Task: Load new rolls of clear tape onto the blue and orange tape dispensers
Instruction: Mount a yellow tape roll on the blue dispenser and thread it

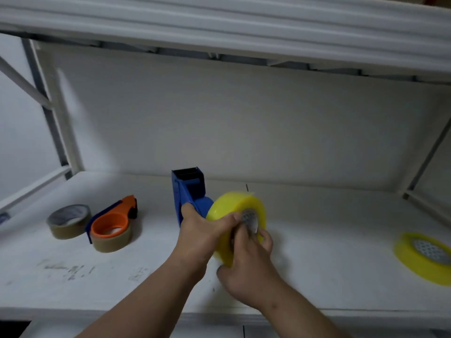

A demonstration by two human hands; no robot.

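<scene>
My left hand grips the blue tape dispenser, held above the shelf with its toothed blade pointing up and away. A thick yellowish clear tape roll sits against the dispenser's round hub. My right hand holds this roll from the near side, fingers at its patterned core. The orange dispenser lies on the shelf to the left, carrying a brownish roll. A second yellowish roll lies flat at the far right.
A loose brownish tape roll lies left of the orange dispenser. The white shelf board has a back wall behind, metal uprights at both sides, and another shelf overhead.
</scene>
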